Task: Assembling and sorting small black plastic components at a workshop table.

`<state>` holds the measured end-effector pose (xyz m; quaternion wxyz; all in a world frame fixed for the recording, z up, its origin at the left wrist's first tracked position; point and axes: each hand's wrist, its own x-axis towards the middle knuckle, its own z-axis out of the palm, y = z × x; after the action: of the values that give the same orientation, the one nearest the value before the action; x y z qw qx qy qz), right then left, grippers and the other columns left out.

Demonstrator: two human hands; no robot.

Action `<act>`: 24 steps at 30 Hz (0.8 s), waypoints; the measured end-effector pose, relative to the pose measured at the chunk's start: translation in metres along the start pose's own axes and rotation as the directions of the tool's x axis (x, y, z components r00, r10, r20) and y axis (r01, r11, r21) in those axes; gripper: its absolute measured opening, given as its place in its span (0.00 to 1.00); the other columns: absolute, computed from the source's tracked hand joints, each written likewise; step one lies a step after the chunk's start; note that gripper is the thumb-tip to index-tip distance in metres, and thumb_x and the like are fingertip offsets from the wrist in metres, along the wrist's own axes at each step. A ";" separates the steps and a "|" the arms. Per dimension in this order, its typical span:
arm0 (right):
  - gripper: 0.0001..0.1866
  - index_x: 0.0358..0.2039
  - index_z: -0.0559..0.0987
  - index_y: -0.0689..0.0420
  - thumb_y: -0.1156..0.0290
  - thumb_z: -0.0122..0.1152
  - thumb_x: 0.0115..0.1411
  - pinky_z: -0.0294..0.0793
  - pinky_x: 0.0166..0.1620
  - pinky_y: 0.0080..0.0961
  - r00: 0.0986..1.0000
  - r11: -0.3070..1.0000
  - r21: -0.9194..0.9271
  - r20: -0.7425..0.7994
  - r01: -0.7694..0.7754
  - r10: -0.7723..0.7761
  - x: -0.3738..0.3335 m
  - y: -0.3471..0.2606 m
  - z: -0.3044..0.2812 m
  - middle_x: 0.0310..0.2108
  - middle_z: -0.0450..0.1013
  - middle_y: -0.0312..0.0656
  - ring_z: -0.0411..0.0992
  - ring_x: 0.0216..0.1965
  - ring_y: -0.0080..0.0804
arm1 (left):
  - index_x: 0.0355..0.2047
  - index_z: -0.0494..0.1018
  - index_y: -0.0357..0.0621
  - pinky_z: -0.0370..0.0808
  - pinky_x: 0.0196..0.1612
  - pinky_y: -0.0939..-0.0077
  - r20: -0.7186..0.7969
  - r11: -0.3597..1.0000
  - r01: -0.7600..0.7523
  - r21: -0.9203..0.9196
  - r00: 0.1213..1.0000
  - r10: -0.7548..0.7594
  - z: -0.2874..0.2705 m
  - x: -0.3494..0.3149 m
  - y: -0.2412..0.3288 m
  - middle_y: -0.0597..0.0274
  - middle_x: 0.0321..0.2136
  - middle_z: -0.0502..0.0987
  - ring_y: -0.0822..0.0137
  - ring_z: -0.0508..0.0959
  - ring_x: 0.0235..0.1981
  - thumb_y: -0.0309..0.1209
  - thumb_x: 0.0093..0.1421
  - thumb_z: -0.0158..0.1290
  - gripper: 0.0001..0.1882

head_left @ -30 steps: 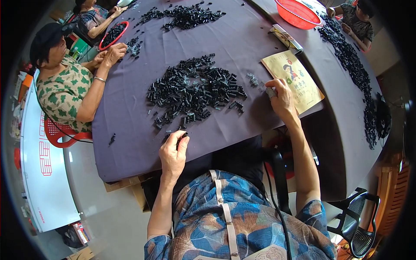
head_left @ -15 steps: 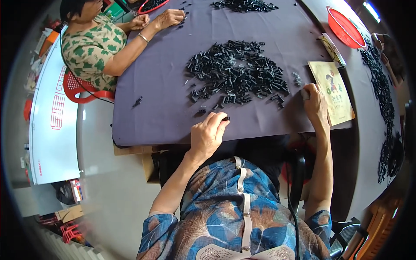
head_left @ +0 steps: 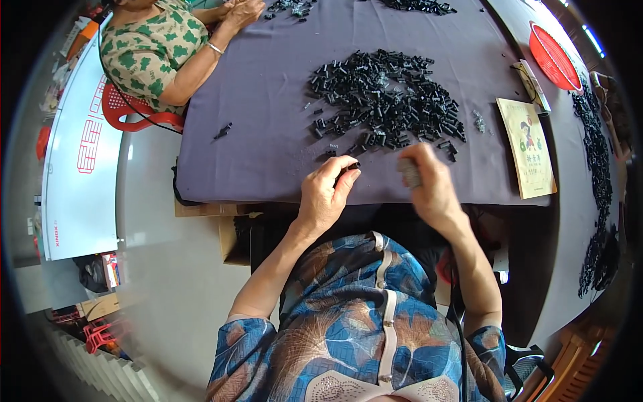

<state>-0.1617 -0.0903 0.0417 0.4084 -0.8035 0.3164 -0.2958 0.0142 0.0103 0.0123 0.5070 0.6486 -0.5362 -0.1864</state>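
My left hand (head_left: 327, 189) is closed at the table's near edge, pinching a small black cylindrical piece (head_left: 355, 165) between thumb and forefinger. To its right, my right hand (head_left: 432, 184) is closed around a grey, blocky object (head_left: 410, 173); motion blur hides what kind it is. Just beyond both hands spreads a heap of short black tubes (head_left: 388, 100), with small metal springs scattered among them. A few black tubes (head_left: 447, 149) lie apart near my right hand, and a little cluster of springs (head_left: 479, 121) rests right of the heap.
A tan booklet (head_left: 526, 149) lies at the right, near a red basket (head_left: 554, 57) and a long strip of black pieces (head_left: 595, 167). At the far left, a co-worker (head_left: 157, 53) sits on a red chair (head_left: 127, 110) beside another small pile (head_left: 290, 9).
My right hand has swung left from beside the booklet toward my left hand, carrying the grey object. My left hand keeps its pinch. The co-worker's hands have drawn together.
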 end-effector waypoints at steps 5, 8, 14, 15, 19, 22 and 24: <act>0.21 0.40 0.68 0.62 0.90 0.47 0.42 0.71 0.39 0.42 0.989 0.998 0.053 0.138 0.040 -0.047 0.004 -0.003 0.025 0.32 0.72 0.57 0.71 0.39 0.59 | 0.37 0.72 0.40 0.75 0.31 0.68 0.008 0.995 -0.089 0.037 0.996 0.089 0.000 0.002 -0.001 0.52 0.30 0.77 0.52 0.79 0.30 0.24 0.56 0.55 0.09; 0.20 0.39 0.67 0.63 0.90 0.47 0.42 0.70 0.38 0.42 0.987 0.994 0.046 0.126 0.097 -0.102 0.004 -0.004 0.029 0.32 0.72 0.56 0.70 0.39 0.59 | 0.38 0.71 0.41 0.75 0.31 0.66 0.034 0.988 -0.136 0.075 0.990 0.134 0.000 0.000 -0.001 0.54 0.31 0.77 0.52 0.79 0.30 0.23 0.55 0.55 0.09; 0.19 0.38 0.68 0.63 0.90 0.48 0.43 0.70 0.38 0.42 0.977 0.990 -0.006 0.163 0.139 -0.137 0.001 -0.007 0.027 0.32 0.72 0.55 0.70 0.38 0.58 | 0.38 0.72 0.43 0.75 0.28 0.67 0.079 0.971 -0.179 0.160 0.983 0.168 -0.001 -0.003 0.003 0.57 0.30 0.76 0.53 0.78 0.28 0.23 0.55 0.55 0.10; 0.18 0.37 0.68 0.63 0.89 0.49 0.43 0.70 0.38 0.42 0.978 0.992 -0.016 0.173 0.125 -0.120 0.000 -0.008 0.027 0.32 0.72 0.55 0.71 0.38 0.57 | 0.38 0.72 0.42 0.74 0.27 0.67 0.095 0.971 -0.181 0.158 0.981 0.168 -0.002 -0.004 0.003 0.57 0.29 0.76 0.54 0.78 0.28 0.23 0.55 0.55 0.10; 0.14 0.35 0.70 0.64 0.88 0.51 0.45 0.72 0.35 0.37 0.961 0.991 0.131 0.273 0.010 -0.046 0.002 -0.009 0.027 0.30 0.74 0.54 0.73 0.35 0.55 | 0.37 0.72 0.40 0.73 0.24 0.68 0.105 0.977 -0.199 0.075 0.976 0.190 -0.009 -0.012 -0.002 0.57 0.28 0.75 0.55 0.78 0.25 0.22 0.54 0.56 0.10; 0.12 0.33 0.71 0.65 0.88 0.51 0.45 0.72 0.33 0.32 0.956 0.980 0.183 0.293 -0.077 0.021 0.001 -0.011 0.025 0.27 0.74 0.53 0.75 0.31 0.51 | 0.36 0.72 0.39 0.73 0.24 0.70 0.086 0.982 -0.186 0.008 0.979 0.185 -0.010 -0.015 0.000 0.57 0.27 0.75 0.56 0.78 0.25 0.21 0.53 0.57 0.10; 0.11 0.32 0.71 0.65 0.87 0.52 0.46 0.72 0.33 0.31 0.947 0.976 0.187 0.316 -0.115 0.051 0.004 -0.012 0.027 0.26 0.74 0.53 0.75 0.30 0.48 | 0.36 0.72 0.38 0.73 0.24 0.70 0.099 0.983 -0.181 0.025 0.979 0.178 -0.011 -0.016 0.000 0.56 0.27 0.75 0.56 0.78 0.24 0.21 0.53 0.57 0.10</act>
<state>-0.1364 -0.0745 0.0397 0.5451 -0.7798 0.2502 -0.1795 0.0178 0.0292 0.0121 0.4842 0.5961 -0.6197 -0.1619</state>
